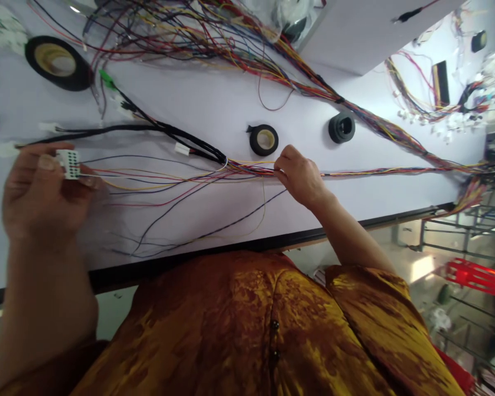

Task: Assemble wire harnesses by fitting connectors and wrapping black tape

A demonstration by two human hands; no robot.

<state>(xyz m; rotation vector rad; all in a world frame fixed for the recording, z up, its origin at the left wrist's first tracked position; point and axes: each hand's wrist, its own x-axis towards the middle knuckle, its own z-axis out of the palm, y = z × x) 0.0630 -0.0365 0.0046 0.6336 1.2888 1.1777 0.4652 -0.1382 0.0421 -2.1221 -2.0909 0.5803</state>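
left hand (pixel 45 192), at the left of the table (pixel 181 99), grasping a white connector (pixel 69 164) between thumb and fingers; right hand (pixel 299 173), at centre, fingertips closed on a wire bundle (pixel 247 169) extending left and right. a small tape roll (pixel 254 144) lies on the bundle's far side.

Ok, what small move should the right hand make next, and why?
I'd probably have the right hand let go of the wire bundle and pick up the loose red wire near its left end. The left hand already holds the white connector with its holed face showing, and that wire appears to stop just short of it.
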